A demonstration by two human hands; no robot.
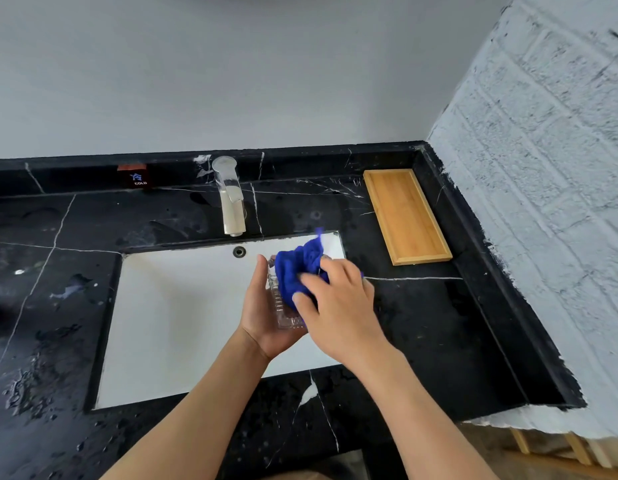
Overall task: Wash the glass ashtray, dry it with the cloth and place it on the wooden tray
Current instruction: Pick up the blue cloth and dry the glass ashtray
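Observation:
My left hand (pixel 262 313) cradles the clear glass ashtray (pixel 283 308) from below, over the right side of the white sink (pixel 182 306). My right hand (pixel 338 306) presses a bunched blue cloth (pixel 297 268) into the ashtray, and the cloth covers most of the glass. The wooden tray (pixel 404 216) lies bare on the black counter, to the right of the sink and beyond my hands.
A chrome tap (pixel 229 199) stands behind the sink with no water running. The black marble counter (pixel 421 323) shows water drops and wet patches. A rough white wall (pixel 543 202) borders the counter on the right, and a small "COLD" label (pixel 136 177) sits on the back ledge.

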